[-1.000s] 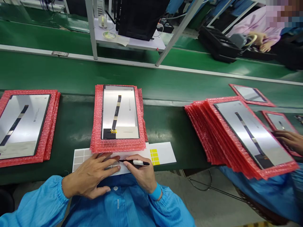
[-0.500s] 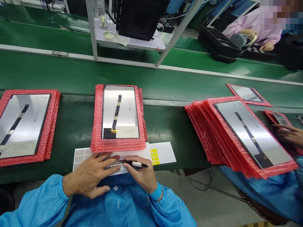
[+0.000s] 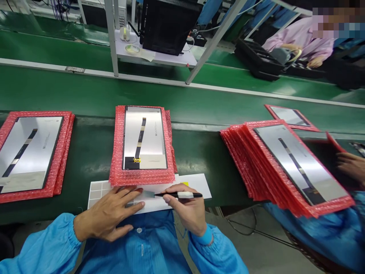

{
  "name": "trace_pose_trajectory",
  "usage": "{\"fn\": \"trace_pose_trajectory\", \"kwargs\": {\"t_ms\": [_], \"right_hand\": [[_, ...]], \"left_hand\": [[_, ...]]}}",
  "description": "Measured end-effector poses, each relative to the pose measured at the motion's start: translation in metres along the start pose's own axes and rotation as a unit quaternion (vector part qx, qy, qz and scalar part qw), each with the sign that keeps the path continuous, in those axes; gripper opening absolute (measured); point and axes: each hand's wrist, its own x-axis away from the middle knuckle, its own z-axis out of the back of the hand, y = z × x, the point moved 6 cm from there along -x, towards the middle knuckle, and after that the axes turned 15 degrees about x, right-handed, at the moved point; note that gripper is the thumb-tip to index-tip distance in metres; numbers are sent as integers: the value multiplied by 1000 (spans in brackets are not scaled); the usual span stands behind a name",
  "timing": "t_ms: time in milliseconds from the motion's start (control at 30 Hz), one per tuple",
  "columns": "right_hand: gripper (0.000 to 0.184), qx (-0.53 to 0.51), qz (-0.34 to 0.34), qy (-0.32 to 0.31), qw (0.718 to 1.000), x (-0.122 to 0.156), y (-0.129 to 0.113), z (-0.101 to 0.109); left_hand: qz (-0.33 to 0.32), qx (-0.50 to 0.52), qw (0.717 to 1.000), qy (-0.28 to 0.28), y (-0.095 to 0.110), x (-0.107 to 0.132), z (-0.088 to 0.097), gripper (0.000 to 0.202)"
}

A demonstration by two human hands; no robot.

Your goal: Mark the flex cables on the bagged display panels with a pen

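Observation:
My left hand (image 3: 110,213) lies with fingers spread on the white sheet of grey labels (image 3: 95,194) at the table's front edge. My right hand (image 3: 186,209) pinches slim black tweezers (image 3: 182,195) with a white band, pointing left over the sheet. At their tip is a small grey label (image 3: 148,194); whether it has fully left the sheet I cannot tell. Just beyond my hands, a display panel (image 3: 148,137) with a dark flex cable and a yellow patch lies on red bubble-wrap bags (image 3: 142,179). A second white sheet (image 3: 199,184), its yellow labels mostly hidden, sits behind my right hand.
More panels lie on red bags, one at left (image 3: 37,152) and a tall leaning stack (image 3: 285,163) at right. Another person's hand (image 3: 352,167) is at the far right. Farther back are a metal frame (image 3: 111,38) and a black monitor (image 3: 171,26).
My right hand and the tweezers have moved right, with a grey label now at the tip. My left hand has stayed in place. The neighbour's hand at far right has shifted.

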Motion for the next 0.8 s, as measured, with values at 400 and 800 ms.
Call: {"fn": "trace_pose_trajectory", "kwargs": {"t_ms": [400, 800], "right_hand": [[27, -50, -36, 21, 998, -64, -25, -13], [28, 9, -38, 10, 999, -79, -19, -35]], "left_hand": [[-159, -53, 962, 216, -29, -42, 106, 19], [-165, 28, 942, 291, -54, -35, 103, 19]]}}
